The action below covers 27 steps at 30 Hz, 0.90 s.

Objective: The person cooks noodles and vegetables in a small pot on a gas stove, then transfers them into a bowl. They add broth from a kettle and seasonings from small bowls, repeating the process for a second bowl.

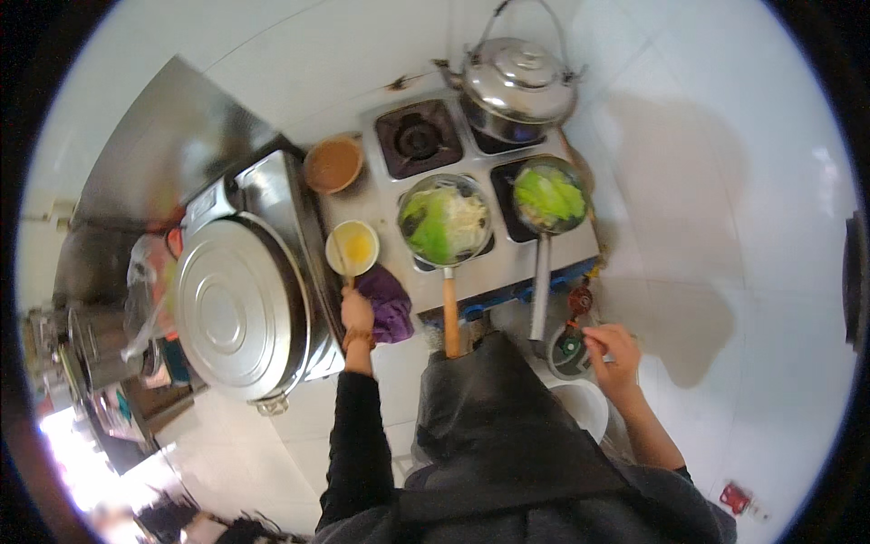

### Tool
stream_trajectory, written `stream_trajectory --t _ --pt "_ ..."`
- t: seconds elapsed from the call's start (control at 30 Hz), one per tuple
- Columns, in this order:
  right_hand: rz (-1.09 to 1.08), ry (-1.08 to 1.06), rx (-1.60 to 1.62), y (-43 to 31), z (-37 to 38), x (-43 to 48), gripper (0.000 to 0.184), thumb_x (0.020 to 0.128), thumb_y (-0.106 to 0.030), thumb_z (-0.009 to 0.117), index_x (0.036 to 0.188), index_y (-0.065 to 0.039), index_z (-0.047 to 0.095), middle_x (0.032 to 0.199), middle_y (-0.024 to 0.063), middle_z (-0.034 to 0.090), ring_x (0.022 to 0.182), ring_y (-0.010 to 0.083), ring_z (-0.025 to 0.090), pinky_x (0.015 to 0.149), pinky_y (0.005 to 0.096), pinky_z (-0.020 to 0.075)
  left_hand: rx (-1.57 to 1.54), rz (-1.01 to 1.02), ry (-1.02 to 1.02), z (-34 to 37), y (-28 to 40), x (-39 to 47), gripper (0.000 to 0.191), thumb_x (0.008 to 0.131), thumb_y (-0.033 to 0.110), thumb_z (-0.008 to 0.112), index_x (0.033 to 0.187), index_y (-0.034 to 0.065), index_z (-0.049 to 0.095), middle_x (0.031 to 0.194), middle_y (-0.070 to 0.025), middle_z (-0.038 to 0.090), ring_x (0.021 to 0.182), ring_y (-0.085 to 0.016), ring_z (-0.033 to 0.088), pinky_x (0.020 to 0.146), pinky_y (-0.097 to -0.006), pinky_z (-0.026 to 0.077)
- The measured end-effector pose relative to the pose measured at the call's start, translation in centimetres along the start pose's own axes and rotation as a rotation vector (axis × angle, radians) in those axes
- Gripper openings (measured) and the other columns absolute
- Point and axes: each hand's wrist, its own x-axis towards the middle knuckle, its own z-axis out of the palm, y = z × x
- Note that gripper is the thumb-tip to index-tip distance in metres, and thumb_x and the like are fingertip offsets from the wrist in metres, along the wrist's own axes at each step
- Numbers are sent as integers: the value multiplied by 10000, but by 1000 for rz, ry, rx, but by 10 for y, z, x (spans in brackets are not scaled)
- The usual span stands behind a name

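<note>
My left hand (357, 314) grips thin chopsticks (348, 272), whose far ends reach into a small white bowl (331, 262) holding yellow liquid (357, 247) that looks like egg. A purple cloth (389, 306) lies beside that hand. My right hand (615, 360) is raised to the right of my body with its fingers bent and apart; nothing shows in it. Ahead of me, a wooden-handled pan (448, 272) sits on a burner with green leaves (429, 224) and pale noodle-like food (467, 216). Right of it, a metal-handled pan (542, 272) holds more green leaves (547, 194).
A metal kettle (520, 88) stands at the back right of the stove (380, 187), beside a bare burner (418, 139). Left are a brown bowl (334, 164) and a large round metal lid (234, 309). Bins (569, 350) stand below my right hand. A blurred person (170, 520) is at lower left.
</note>
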Motion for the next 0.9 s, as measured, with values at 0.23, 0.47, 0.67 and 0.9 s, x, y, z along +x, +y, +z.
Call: stream_trajectory --t 0.23,0.47,0.67,0.9 --pt "-254 -583 168 -58 62 19 324 844 -384 630 864 -60 641 681 109 515 624 260 509 590 368 402 -1214 -78 -513 -154 60 -182 165 970 159 430 905 26 500 646 -9 466 504 -110 441 443 -254 357" --pt "-104 -111 221 -34 80 16 185 844 -197 630 941 -39 630 864 137 600 807 285 591 719 356 471 -979 446 -1202 -177 162 -242 266 990 191 410 1191 21 442 971 -80 584 771 -131 572 643 -256 484" --pt "-95 575 163 66 72 70 161 866 -55 617 1016 -11 652 1014 123 616 848 214 618 732 260 490 -911 369 -999 -100 150 -228 397 961 186 489 1296 0 383 1135 -116 577 939 -163 574 801 -277 478" --pt "57 403 342 118 88 97 152 891 -111 604 972 7 655 970 130 644 811 215 621 712 286 489 -743 116 -1029 8 195 -211 449 937 241 547 1262 -21 382 1148 -130 556 890 -167 592 730 -290 513"
